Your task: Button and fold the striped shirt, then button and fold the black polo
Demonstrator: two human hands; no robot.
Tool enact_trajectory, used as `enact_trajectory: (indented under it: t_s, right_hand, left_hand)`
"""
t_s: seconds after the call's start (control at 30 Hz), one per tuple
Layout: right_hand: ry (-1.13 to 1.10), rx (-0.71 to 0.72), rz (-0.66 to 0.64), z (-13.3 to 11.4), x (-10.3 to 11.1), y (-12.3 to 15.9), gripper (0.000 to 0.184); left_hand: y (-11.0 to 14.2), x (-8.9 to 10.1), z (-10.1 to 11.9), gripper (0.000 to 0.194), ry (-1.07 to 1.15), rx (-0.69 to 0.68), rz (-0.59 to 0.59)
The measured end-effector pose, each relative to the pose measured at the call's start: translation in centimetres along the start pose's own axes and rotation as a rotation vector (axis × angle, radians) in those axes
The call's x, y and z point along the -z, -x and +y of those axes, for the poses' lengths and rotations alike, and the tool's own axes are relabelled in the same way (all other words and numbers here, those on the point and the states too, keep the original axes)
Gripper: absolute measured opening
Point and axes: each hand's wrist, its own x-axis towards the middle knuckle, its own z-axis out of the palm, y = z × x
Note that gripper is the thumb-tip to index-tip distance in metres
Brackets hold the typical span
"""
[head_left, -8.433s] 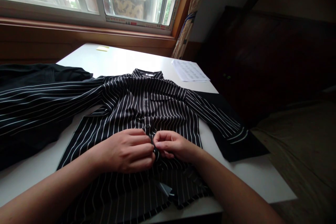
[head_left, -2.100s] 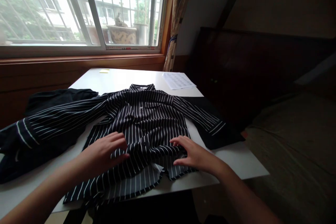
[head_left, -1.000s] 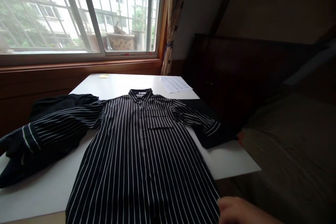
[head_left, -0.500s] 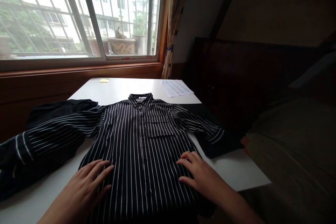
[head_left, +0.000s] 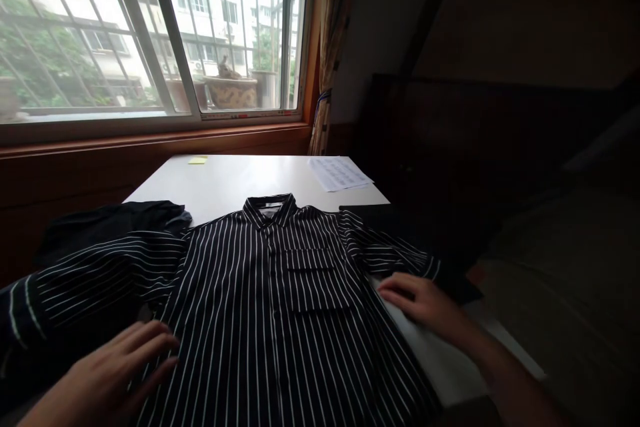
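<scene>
A black shirt with white stripes (head_left: 260, 320) lies front up, its collar pointing toward the window and its lower end running out of view. By the shirt's left side is my left hand (head_left: 117, 367), fingers stretched and apart, with nothing visible in them. My right hand (head_left: 427, 303) is over the table beside the shirt's right edge, just below the striped right sleeve (head_left: 395, 250). Its fingers are loosely bent and a gap shows between them and the thumb. The striped left sleeve (head_left: 110, 273) stretches out to the left.
Dark clothing (head_left: 95, 227) is bunched at the left, and a flat dark cloth (head_left: 367, 213) lies under the right sleeve. On the white table (head_left: 240, 173) are a yellow sticky note (head_left: 197, 160) and printed sheets (head_left: 340, 173). Behind are a window (head_left: 150, 33) and a tied curtain (head_left: 325, 87).
My hands have moved apart: the left outward to the shirt's left side, the right off the shirt front, outward and up toward the sleeve. The shirt appears closer and wider.
</scene>
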Motion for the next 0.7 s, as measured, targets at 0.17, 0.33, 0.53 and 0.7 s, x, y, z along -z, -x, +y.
enact_trajectory:
  t_s: [0.17, 0.33, 0.53, 0.7]
  right_hand:
    - [0.250, -0.126, 0.464, 8.3, 4.8, -7.8, 0.033]
    - [0.246, -0.355, 0.294, 12.9, 7.1, -12.2, 0.045]
    - [0.111, -0.315, -0.056, 13.4, 7.1, -11.8, 0.035]
    - [0.031, -0.282, 0.039, 13.9, 8.4, -9.8, 0.033]
  left_hand:
    - [-8.0, 1.6, -4.7, 0.039, -0.039, 0.073, 0.053]
    - [-14.2, -1.3, -8.7, 0.046, -0.225, 0.118, 0.035]
    - [-15.1, -4.7, -10.4, 0.054, -0.356, 0.140, -0.006]
    - [-13.5, -6.0, -10.1, 0.054, -0.356, 0.122, 0.043]
